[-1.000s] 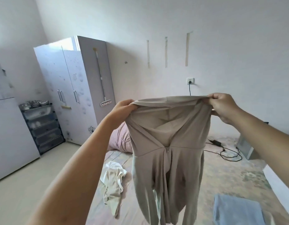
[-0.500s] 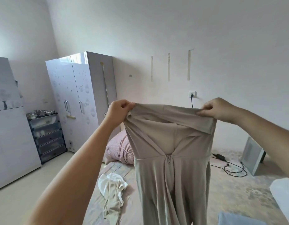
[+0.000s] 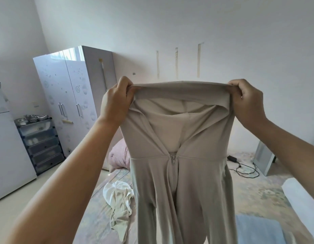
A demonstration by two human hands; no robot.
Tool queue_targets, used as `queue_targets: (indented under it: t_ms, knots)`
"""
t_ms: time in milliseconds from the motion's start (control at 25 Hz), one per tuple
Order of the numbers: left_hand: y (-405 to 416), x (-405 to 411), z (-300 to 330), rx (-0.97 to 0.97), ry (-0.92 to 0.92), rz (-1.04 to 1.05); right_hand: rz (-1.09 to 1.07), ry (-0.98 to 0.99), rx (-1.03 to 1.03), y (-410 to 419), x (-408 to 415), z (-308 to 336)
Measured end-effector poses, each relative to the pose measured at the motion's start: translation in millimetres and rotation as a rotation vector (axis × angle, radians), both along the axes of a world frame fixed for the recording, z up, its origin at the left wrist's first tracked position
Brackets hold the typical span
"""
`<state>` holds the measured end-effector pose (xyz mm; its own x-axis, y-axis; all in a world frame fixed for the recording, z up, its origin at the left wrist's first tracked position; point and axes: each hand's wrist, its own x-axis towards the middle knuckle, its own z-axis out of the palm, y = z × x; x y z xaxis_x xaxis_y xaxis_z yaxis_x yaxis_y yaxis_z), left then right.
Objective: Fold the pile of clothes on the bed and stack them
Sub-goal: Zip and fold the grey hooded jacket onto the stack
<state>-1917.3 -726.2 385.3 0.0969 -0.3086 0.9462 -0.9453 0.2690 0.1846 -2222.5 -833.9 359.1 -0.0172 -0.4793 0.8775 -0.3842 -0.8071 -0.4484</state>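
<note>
Since the earlier frames, both hands are riding higher and drawing the top hem tauter; the view is tilting up, so less of the bed is showing. The left hand is pinching the beige dress at its upper corner, at about 10 o'clock from the garment's centre, fingers curled over the hem. The right hand is gripping the opposite corner at about 2 o'clock, likewise curled round the cloth. The dress is hanging in the air between them, back opening and zipper facing the camera, skirt falling toward 6 o'clock over the bed. A crumpled white garment is lying on the bed at about 8 o'clock from the dress, unfolded. A blue folded cloth is sitting at about 4 o'clock, probably the start of the stack. A pink pillow is resting beyond, at 9 o'clock. Judgement: step in hand is shaking out and squaring the dress before laying it down. Risks: the open zipper is letting the back panels gape, so they may be bunching when it is laid flat, giving a lopsided fold; the hanging skirt may be landing on the white garment and dragging it; the stretchy hem may be slipping from a light pinch.
</note>
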Motion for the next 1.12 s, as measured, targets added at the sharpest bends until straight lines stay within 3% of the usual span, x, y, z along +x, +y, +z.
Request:
queue_targets:
  t_ms: [280, 480, 720, 920, 1120]
  knots:
    - [25, 17, 0, -0.039, -0.046, -0.036, -0.089, -0.110, -0.087, 31, 13, -14]
    - [24, 44, -21, -0.056, 0.024, -0.118, -0.056, -0.064, 0.040, 40, 32, -28]
    - [-72, 95, -81, 0.289, 0.130, -0.183, -0.089, 0.022, 0.260, -8, 94, -71]
    - [-112, 110, -109, 0.390, 0.256, -0.253, -0.083, 0.000, 0.359, -41, 103, -102]
    - [-75, 102, -115, 0.654, 0.371, -0.564, 0.231, 0.017, 0.522, -17, 85, -100]
